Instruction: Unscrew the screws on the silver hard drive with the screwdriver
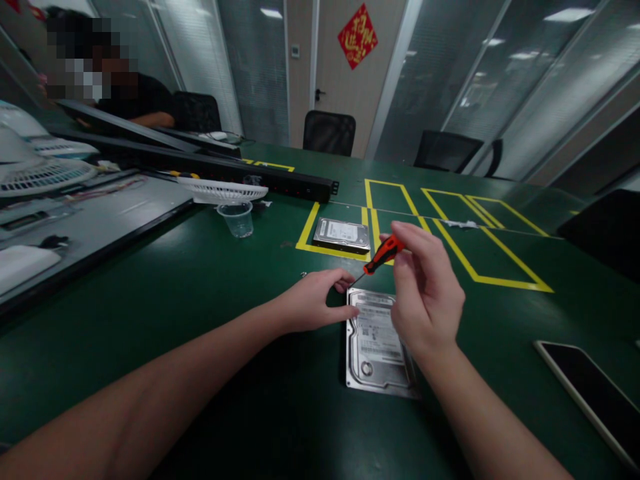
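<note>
A silver hard drive [376, 340] with a white label lies flat on the green table in front of me. My left hand [320, 300] grips its far left corner, thumb on the top face and fingertips curled by the edge. Between the fingers of my right hand [425, 290] is the handle of a red and black screwdriver [384, 255], slanting down to the left. Its tip meets the drive's far left corner, close to my left fingertips; whether it sits in a screw is too small to tell. My right hand covers part of the drive's right side.
Beyond is a second hard drive [343, 233] inside a yellow taped rectangle. A clear plastic cup [237, 219], a white fan grille [223, 189] and a long black bar [280, 181] stand left. A phone [590, 393] lies right. A person [135, 97] sits far left.
</note>
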Available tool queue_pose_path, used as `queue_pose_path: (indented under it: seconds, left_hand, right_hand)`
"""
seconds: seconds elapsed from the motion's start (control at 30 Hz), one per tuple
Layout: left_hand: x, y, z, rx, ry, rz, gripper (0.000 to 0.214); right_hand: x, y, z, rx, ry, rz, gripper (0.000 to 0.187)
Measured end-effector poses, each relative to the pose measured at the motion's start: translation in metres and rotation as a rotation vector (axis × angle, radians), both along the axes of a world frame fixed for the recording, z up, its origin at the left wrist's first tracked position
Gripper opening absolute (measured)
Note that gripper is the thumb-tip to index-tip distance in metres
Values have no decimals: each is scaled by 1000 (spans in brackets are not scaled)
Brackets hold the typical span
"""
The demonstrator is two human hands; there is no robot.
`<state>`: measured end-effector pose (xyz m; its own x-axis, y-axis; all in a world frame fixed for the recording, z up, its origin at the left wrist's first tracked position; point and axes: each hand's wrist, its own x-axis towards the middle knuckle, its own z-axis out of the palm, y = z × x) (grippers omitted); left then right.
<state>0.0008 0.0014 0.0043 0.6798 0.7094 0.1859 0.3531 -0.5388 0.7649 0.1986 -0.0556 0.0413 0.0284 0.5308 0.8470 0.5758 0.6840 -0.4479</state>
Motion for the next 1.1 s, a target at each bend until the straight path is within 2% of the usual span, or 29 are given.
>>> queue_pose_path:
  seconds: [0.3, 0.5, 0.73, 0.97, 1.1]
  left_hand:
    - [0, -1, 1, -13, 2, 3, 47]
    - [0, 0, 0, 3, 0, 0, 46]
    - [-1, -1, 1, 1, 19, 4, 48]
    - [0, -1, 2, 5, -3, 1, 47]
    - [0, 0, 0, 2, 0, 2, 48]
  right_hand:
    - [-2, 4, -2, 35, 40, -46, 38]
    - [-1, 0, -1, -20, 32, 13, 42]
    - [-2, 4, -1, 42, 59, -84, 35]
    - [-5, -1, -1, -43, 103, 58, 35]
    - [-3, 2, -3, 9, 84, 5, 36]
